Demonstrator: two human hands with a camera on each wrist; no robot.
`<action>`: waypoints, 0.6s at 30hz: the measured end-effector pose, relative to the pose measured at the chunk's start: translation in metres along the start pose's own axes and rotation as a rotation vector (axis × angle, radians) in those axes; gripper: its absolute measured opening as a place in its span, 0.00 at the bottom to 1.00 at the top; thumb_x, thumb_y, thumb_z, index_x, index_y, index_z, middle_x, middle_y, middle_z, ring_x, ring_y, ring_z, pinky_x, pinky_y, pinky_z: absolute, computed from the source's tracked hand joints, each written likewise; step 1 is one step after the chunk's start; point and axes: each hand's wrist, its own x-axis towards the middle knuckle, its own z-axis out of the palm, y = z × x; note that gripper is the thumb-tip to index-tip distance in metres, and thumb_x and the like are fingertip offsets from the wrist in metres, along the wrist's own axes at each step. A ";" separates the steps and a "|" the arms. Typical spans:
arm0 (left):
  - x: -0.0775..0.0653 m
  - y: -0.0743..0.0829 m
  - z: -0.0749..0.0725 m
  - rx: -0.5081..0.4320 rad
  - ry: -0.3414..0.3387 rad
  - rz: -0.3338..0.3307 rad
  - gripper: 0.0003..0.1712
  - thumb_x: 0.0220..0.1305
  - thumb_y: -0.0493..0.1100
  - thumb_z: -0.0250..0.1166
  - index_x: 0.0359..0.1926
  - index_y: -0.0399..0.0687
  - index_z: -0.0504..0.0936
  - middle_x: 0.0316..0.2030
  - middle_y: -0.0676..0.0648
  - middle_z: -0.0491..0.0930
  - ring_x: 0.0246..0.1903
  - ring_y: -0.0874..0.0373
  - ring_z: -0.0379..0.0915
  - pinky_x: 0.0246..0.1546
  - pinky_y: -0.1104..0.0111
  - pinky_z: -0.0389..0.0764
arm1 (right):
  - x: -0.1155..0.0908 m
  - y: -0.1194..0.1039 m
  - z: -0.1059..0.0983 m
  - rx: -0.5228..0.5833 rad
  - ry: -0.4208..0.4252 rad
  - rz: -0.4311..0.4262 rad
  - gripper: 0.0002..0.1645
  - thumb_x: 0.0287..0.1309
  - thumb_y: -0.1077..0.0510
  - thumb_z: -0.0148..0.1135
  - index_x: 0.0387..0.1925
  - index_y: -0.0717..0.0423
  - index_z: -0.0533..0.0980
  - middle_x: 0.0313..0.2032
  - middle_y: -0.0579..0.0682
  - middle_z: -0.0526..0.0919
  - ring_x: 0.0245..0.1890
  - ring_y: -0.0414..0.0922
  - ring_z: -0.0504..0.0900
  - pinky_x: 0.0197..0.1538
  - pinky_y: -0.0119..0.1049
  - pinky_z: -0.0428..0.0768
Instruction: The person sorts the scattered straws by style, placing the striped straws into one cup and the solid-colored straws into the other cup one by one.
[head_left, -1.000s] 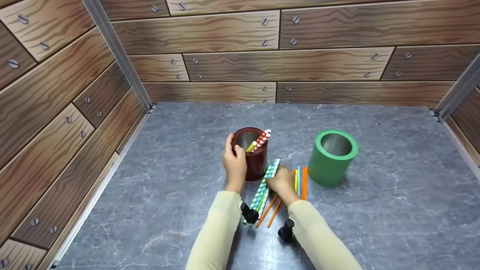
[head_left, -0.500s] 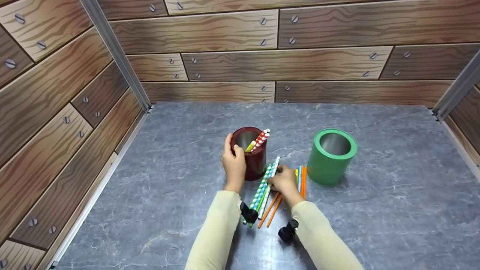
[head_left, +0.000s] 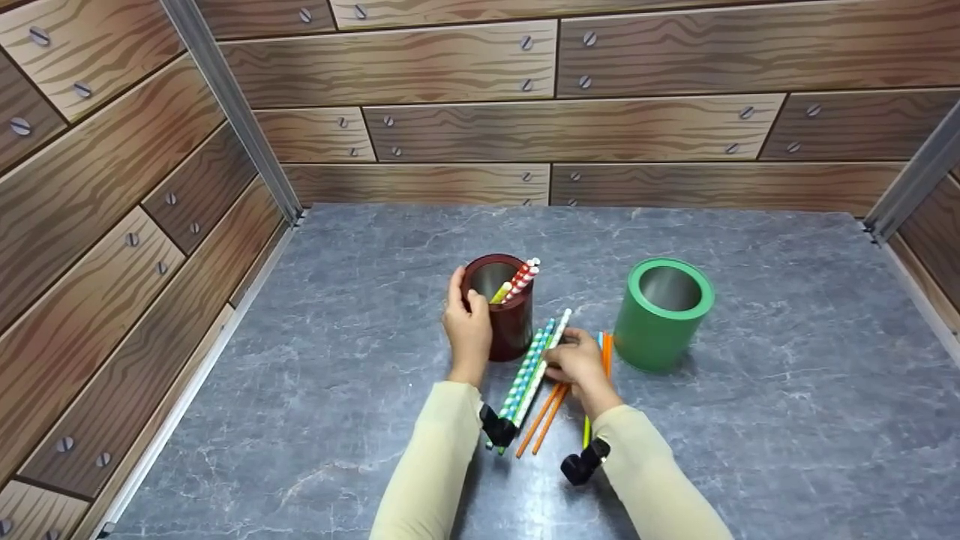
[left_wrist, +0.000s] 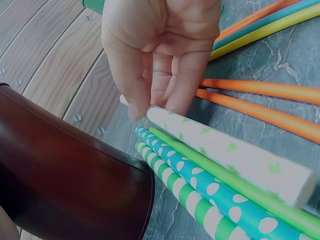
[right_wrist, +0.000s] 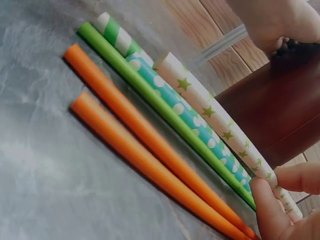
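Observation:
My left hand (head_left: 468,330) holds the side of a dark red cup (head_left: 514,330), with fingers at its rim. Red-and-white straws (head_left: 525,279) and a yellow one stand in that cup. With thumb and finger, my right hand (head_left: 582,364) pinches a white paper straw with green stars (right_wrist: 207,111). In the left wrist view this straw slants just above the others. Beneath it lie a plain green straw (right_wrist: 165,107), a blue straw with white dots (left_wrist: 200,180) and a green-and-white striped straw (left_wrist: 182,195), close beside the red cup.
A green cup (head_left: 660,337) stands upright to the right. Two orange straws (head_left: 551,420) lie below my right hand. More straws, orange, blue and yellow (left_wrist: 270,31), lie between that hand and the green cup. Plank-patterned walls (head_left: 555,135) enclose the grey marbled table (head_left: 300,375).
My right hand has shifted slightly right with the white starred straw, which has come away from the bunch. My left hand and the red cup have stayed in place.

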 end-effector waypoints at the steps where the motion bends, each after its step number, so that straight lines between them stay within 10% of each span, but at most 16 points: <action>1: 0.000 0.000 0.000 0.001 0.001 0.000 0.25 0.61 0.37 0.50 0.61 0.44 0.71 0.56 0.42 0.75 0.56 0.52 0.69 0.54 0.59 0.70 | 0.000 -0.001 -0.001 0.010 -0.001 -0.002 0.39 0.47 0.75 0.56 0.63 0.68 0.56 0.43 0.62 0.71 0.26 0.42 0.77 0.28 0.31 0.80; 18: 0.000 -0.001 0.001 -0.017 -0.002 0.006 0.26 0.60 0.36 0.50 0.61 0.42 0.70 0.56 0.42 0.75 0.56 0.52 0.70 0.54 0.60 0.70 | -0.017 -0.028 -0.001 0.142 -0.017 -0.054 0.39 0.48 0.75 0.56 0.63 0.66 0.55 0.40 0.58 0.72 0.22 0.39 0.77 0.28 0.30 0.79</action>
